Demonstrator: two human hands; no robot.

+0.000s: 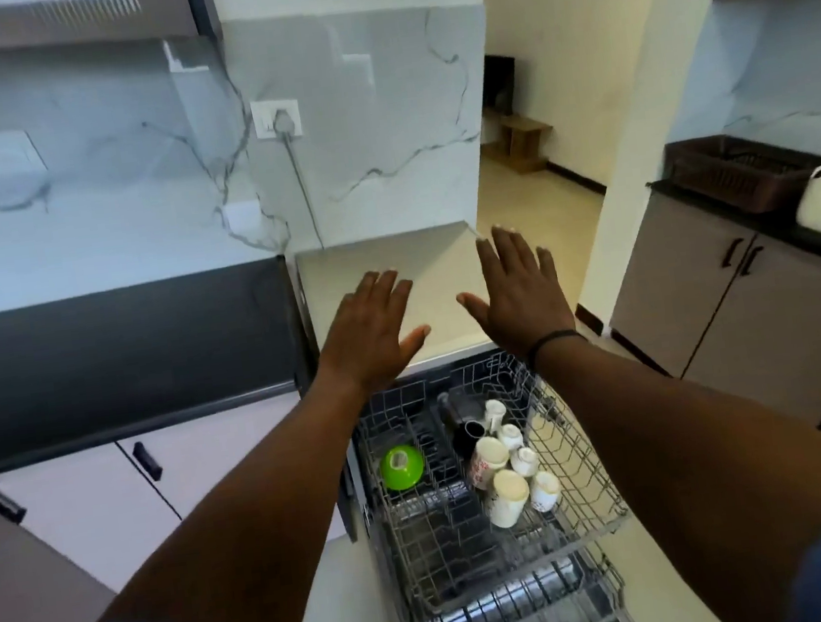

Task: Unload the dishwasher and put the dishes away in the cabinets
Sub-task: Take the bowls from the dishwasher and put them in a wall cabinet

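Open dishwasher with its upper rack (pixel 580 471) pulled out below the counter top (pixel 381 257).

A bowl (pixel 402 467) sits upside down near the rack's left edge. A cluster of cups (pixel 508 498) stands right of it, toward the rack's right side, running from middle to front. The lower rack (pixel 513 613) lies beneath, nearer the front. The left hand (pixel 374 330) and right hand (pixel 520 292) are spread flat side by side over the counter top's near edge, behind the upper rack.
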